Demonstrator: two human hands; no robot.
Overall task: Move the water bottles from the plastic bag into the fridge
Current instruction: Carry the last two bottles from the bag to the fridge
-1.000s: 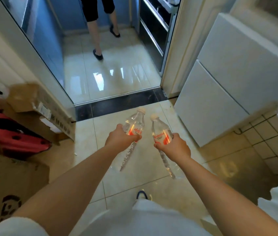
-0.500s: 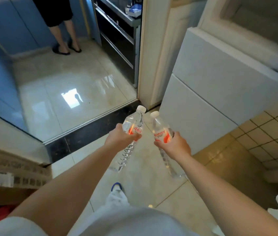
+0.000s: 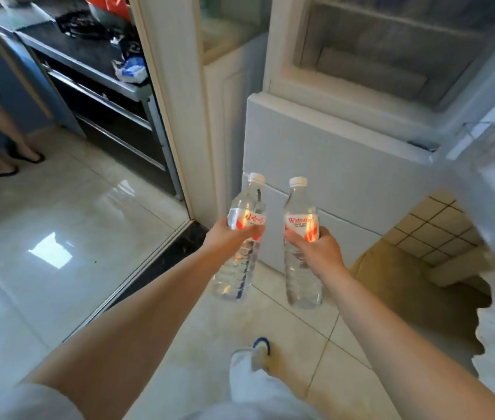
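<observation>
left hand (image 3: 228,237) — grips left water bottle (image 3: 241,237) at its label, cap up | right hand (image 3: 315,251) — grips right water bottle (image 3: 300,237) (upright, just beside the other) | both held above tile floor (image 3: 119,237), before white fridge (image 3: 346,165), upper compartment open

I see two clear, capped water bottles (image 3: 241,237) with red-and-white labels, held upright side by side before the white fridge (image 3: 346,165), whose top compartment stands open.

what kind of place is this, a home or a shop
Most likely a home, by a kitchen doorway. A white fridge stands ahead, its upper compartment open, a kitchen counter with drawers shows through the doorway, and the tiled floor is glossy. Each hand holds a water bottle.
</observation>
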